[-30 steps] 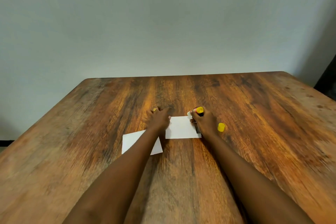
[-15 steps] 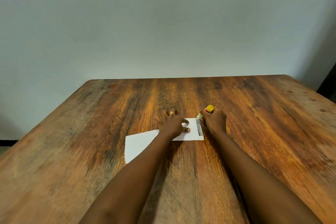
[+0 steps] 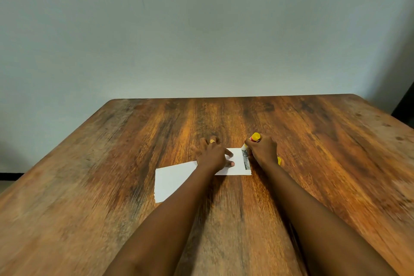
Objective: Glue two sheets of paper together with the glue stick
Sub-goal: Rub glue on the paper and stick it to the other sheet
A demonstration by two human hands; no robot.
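Two white paper sheets lie side by side mid-table. My left hand (image 3: pixel 211 154) presses flat, fingers spread, on the right sheet (image 3: pixel 238 164). The left sheet (image 3: pixel 173 180) lies nearer me, partly under my left forearm. My right hand (image 3: pixel 262 150) is closed around the glue stick (image 3: pixel 254 138), whose yellow end sticks up and whose white tip touches the right sheet's far right corner. A dark smear runs along that sheet's right edge. The yellow cap (image 3: pixel 279 160) lies on the table just behind my right wrist, mostly hidden.
The wooden table (image 3: pixel 336 152) stretches wide on both sides, its far edge against a pale wall. A dark object shows at the far right edge of view.
My left hand moved right from the gap between the sheets onto the right sheet. The left sheet now lies closer to the right one. A dark smear appeared along the right sheet's right edge.
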